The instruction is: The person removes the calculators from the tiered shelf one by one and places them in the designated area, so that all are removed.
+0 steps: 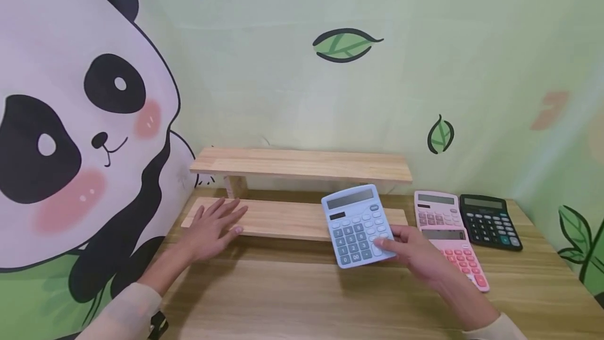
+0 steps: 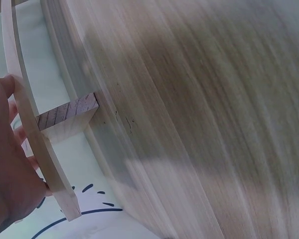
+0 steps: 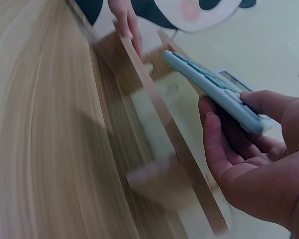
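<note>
A light blue calculator [image 1: 360,230] is held up in front of the lower board's right part. My right hand [image 1: 417,251] grips its right edge, thumb on the keys and fingers beneath; in the right wrist view the calculator [image 3: 214,92] shows edge-on, raised off the wood. My left hand [image 1: 212,227] rests with spread fingers on the left end of the lower board [image 1: 283,219] of a two-tier wooden shelf. In the left wrist view the fingers of that hand [image 2: 10,159] lie along the board's edge.
The upper board [image 1: 302,164] of the shelf stands behind. Right of it on the table [image 1: 292,298] lie a pale pink calculator [image 1: 436,201], a black calculator [image 1: 491,224] and a brighter pink calculator [image 1: 460,256], which overlaps the pale one. A panda-printed backdrop [image 1: 264,67] rises behind.
</note>
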